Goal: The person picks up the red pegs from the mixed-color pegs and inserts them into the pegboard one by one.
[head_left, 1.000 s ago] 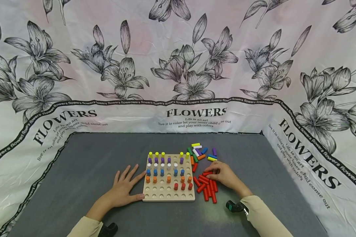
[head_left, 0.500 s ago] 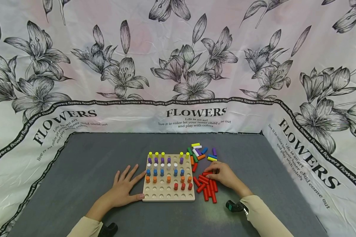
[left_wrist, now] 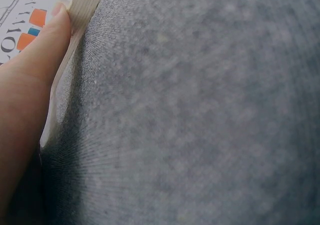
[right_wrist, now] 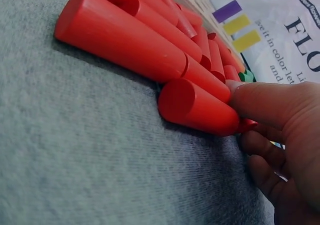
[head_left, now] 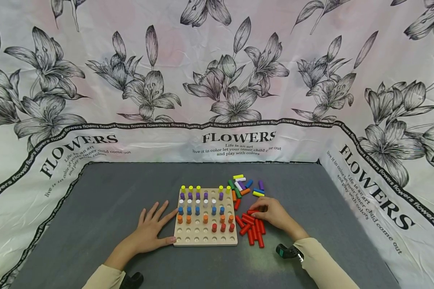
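Note:
A pale wooden pegboard (head_left: 201,235) lies on the grey table, with yellow, purple, white, blue and orange pegs standing in rows. Three red pegs (head_left: 223,227) stand at the right of a nearer row, and the row closest to me shows bare holes. My left hand (head_left: 150,233) lies spread at the board's left side, its thumb and index fingertip touching the edge. In the left wrist view the thumb (left_wrist: 47,50) presses the board's side. My right hand (head_left: 273,213) pinches a red peg (head_left: 252,211) at the top of a heap of red pegs (head_left: 254,233); its fingertips are partly hidden.
Behind the red heap lie loose mixed pegs, including a green peg (head_left: 232,184), an orange peg (head_left: 245,191) and a purple peg (head_left: 261,184). A flower-printed cloth (head_left: 238,150) rises along the back and sides of the table (head_left: 130,180).

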The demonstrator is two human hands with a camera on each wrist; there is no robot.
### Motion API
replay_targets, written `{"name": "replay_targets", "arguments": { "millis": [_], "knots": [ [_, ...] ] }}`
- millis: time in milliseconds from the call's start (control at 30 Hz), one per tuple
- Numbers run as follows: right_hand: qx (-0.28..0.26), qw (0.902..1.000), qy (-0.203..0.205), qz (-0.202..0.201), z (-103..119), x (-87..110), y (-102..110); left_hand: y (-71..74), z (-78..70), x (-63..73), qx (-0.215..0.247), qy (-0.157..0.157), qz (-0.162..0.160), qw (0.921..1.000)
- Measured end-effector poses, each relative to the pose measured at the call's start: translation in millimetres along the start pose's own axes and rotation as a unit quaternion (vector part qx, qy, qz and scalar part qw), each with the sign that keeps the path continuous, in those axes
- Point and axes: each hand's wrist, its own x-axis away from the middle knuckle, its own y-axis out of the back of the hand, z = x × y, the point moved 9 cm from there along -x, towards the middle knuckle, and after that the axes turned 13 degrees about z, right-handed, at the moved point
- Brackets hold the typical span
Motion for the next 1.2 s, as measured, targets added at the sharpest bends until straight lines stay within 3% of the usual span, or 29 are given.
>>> {"name": "replay_targets", "arguments": {
  "millis": [500,1200],
  "knots": [
    [0.006,0.9997,-0.022,-0.004,9.5,-2.2,5.0,0.2,-0.1,0.6,0.001,-0.001,0.000,1.0000],
    [0.000,0.9995,0.018,-0.025,42.5,-2.0,4.4,-0.9,1.5,0.2,-0.002,0.000,-0.005,1.0000]
  ]
}}
